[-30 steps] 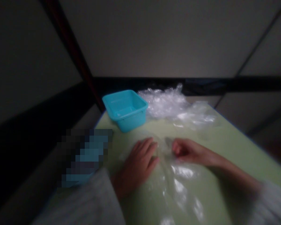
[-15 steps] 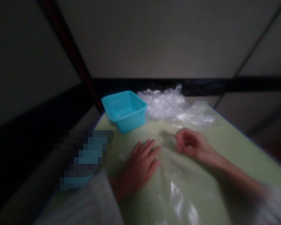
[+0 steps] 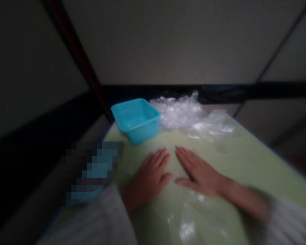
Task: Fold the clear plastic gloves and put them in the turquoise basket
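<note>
Flatly, left hand (image 3: 149,178) and right hand (image 3: 201,172) lie on clear plastic (image 3: 187,228) mid-tabletop.
Outstretched, neither grips anything; a narrow gap parts them, with open tabletop (image 3: 260,166) rightward to its blue edge (image 3: 275,152).

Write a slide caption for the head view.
Left hand and right hand rest palm-down on clear plastic, with a turquoise basin and a crumpled plastic heap beyond.
</note>
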Motion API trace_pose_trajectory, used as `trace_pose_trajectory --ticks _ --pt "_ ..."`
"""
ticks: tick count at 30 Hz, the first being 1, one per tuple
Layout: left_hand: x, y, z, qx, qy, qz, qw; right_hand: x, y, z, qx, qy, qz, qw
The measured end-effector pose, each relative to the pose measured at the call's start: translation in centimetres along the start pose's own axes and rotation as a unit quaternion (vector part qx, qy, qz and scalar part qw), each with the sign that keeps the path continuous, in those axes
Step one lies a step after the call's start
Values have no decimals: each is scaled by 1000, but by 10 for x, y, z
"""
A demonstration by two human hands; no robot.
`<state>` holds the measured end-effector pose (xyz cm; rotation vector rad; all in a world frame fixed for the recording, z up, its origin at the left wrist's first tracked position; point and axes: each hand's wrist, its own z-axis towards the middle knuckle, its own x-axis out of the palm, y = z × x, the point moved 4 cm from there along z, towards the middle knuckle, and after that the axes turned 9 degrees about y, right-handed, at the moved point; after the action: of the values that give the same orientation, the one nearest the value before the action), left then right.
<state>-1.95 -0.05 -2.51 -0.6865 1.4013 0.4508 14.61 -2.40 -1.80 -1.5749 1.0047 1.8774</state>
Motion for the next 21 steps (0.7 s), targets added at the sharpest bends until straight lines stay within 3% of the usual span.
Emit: trace_pose_trajectory --ticks 8,13,16,18,21 --pt "0 10 -2 -34 19 13 999 6 -9 -2 33 12 -49 998" --pt "2 20 -1 -83 10 -27 996 4 -13 -6 19 6 -16 1000" --pt "5 31 0 -140 -38 -99 985 -6 -19 -7 19 -8 56 998" --pt "3 35 0 -163 -90 -146 972 -16 -29 -6 60 -51 106 991" --pt "-6 31 -1 -147 -163 -184 958 -30 -49 -6 145 -133 113 974"
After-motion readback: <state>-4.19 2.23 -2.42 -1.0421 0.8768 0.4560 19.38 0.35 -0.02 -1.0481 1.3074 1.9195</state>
